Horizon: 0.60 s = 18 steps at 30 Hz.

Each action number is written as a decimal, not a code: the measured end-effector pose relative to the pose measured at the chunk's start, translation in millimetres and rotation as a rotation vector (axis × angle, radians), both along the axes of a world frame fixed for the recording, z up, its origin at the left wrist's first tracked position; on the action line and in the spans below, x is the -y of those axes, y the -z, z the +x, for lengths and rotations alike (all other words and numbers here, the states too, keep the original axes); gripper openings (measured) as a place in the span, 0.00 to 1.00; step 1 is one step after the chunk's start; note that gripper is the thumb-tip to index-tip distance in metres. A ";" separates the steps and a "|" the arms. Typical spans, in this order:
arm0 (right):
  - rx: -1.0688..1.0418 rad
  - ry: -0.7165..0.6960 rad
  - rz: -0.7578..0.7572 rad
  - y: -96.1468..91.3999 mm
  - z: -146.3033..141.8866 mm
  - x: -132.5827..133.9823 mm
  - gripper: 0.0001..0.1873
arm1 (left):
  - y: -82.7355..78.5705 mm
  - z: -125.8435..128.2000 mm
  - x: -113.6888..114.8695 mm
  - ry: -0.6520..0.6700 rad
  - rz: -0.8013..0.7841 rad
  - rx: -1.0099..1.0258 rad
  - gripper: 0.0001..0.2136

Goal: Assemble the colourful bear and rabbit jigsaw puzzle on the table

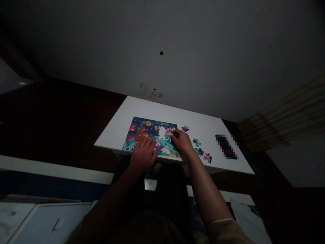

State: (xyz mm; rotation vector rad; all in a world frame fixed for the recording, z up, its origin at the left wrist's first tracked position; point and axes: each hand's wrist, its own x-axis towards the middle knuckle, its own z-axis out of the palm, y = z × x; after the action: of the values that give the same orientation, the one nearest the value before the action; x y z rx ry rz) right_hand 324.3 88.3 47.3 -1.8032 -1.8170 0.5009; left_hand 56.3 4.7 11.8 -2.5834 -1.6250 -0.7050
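Recording two bare hands at a white table (142, 110) standing before a grey wall (203, 67). An assembled jigsaw puzzle (149, 134) lies flat on the table's left-centre, close to the near edge. Its long axis runs left to right, roughly parallel to that edge, and its illustration appears to face the person, though this is not certain at this resolution. A narrow, upright white gap (161, 133) shows through the puzzle right of centre.

The left hand (143, 154) rests palm down on the puzzle's lower portion, its fingers (148, 144) moderately spread and pointing up and to the right, holding nothing visible. The right hand (181, 140) sits over the puzzle's right side, just beside the gap. Its thumb and forefinger are pinched narrowly on a pink-and-purple jigsaw piece (169, 130); the piece's own orientation cannot be determined.

Four loose jigsaw pieces lie apart on the table, right of the puzzle: a purple piece (185, 128), a teal piece (196, 142), a teal-and-navy piece (199, 151) and a pink-and-purple piece (207, 157). Further right, near the table's edge, lies a dark object (225, 147), too blurred to identify.
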 end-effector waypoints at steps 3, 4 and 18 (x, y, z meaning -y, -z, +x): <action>0.062 -0.027 0.016 -0.4 2.0 1.1 0.08 | -0.2 0.2 -0.3 0.004 -0.006 0.003 0.22; 0.072 -0.029 0.023 0.1 2.3 1.9 0.09 | -0.8 0.3 -0.1 0.004 -0.009 0.005 0.22; 0.085 0.018 0.071 8.6 1.2 14.9 0.17 | -5.5 0.5 2.0 0.008 -0.066 0.011 0.23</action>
State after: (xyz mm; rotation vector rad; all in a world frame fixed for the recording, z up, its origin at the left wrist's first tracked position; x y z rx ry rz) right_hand 325.6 73.4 38.7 -1.8161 -1.8500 0.3534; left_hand 56.7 2.8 17.3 -2.6366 -1.6700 -0.6787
